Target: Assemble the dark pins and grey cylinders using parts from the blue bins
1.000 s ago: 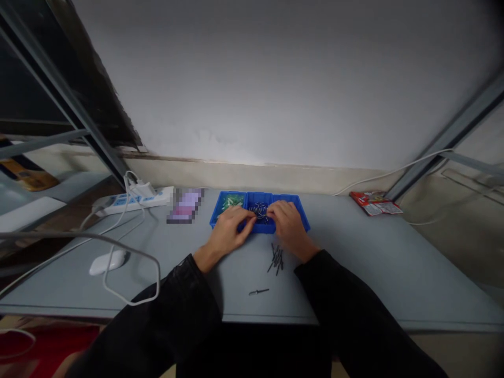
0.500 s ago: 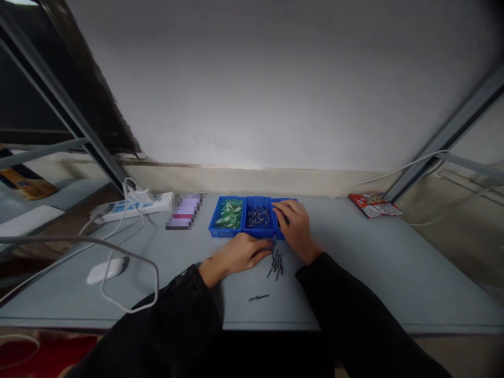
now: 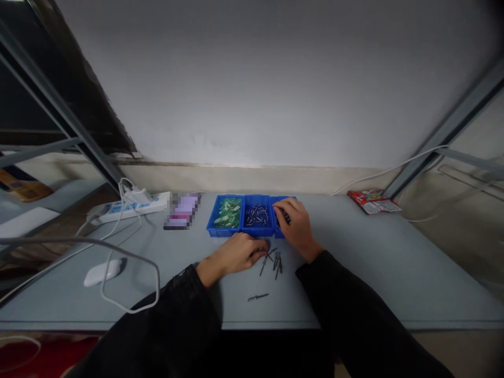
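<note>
Three blue trays stand side by side: the left tray (image 3: 210,231) holds green and clear packets, the middle tray (image 3: 258,232) many small dark metal pieces. My right hand (image 3: 295,223) is over the right tray (image 3: 279,234), fingers bent together around small dark pieces; it hides most of that tray's inside. In front of the middle tray, my left hand (image 3: 240,252) has thumb and forefinger pinched on a thin metal piece (image 3: 271,254) at the edge of a small pile (image 3: 277,264). A single thin metal piece (image 3: 258,297) lies nearer the front edge.
A phone (image 3: 183,210), a power strip (image 3: 134,207) with cables and a white case (image 3: 103,272) lie on the left. A red packet (image 3: 372,202) sits at the back right. A grey cable loop (image 3: 153,262) hangs beside my left sleeve.
My left hand has shifted slightly left, and a thin piece by its fingertips now lies apart from the pile. My right hand stays over the right tray.
</note>
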Action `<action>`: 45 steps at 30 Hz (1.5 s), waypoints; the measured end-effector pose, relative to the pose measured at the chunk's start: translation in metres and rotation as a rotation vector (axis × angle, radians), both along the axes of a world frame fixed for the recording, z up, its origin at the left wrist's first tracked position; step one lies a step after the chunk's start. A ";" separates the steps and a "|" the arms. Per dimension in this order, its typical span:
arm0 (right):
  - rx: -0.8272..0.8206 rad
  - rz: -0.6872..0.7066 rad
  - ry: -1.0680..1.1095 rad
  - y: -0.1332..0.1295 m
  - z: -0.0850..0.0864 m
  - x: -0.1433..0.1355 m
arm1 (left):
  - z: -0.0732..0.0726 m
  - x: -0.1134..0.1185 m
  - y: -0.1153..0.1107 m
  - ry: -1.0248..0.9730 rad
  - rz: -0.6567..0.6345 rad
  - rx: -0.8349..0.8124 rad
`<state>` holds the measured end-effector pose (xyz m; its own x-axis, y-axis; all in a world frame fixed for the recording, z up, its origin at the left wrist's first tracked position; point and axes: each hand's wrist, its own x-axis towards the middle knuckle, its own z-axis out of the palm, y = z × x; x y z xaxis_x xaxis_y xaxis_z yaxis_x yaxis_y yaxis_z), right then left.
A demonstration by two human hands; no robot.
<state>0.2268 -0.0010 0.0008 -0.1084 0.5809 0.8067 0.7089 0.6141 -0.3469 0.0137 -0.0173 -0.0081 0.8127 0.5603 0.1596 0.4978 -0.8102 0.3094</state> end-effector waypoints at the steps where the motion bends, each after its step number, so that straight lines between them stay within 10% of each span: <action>1: 0.000 -0.003 0.001 0.000 0.000 0.000 | 0.000 -0.001 0.000 -0.015 -0.003 0.007; 22: -0.016 0.077 0.063 -0.009 0.002 -0.002 | 0.014 -0.001 -0.006 -0.217 0.074 0.013; 45: -0.019 0.032 0.092 -0.009 0.003 0.000 | 0.005 0.021 -0.024 -0.220 -0.250 -0.233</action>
<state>0.2265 -0.0102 0.0039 -0.0528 0.5940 0.8028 0.6535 0.6284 -0.4220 0.0349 -0.0409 -0.0032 0.8892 0.3915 0.2369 0.1959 -0.7936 0.5760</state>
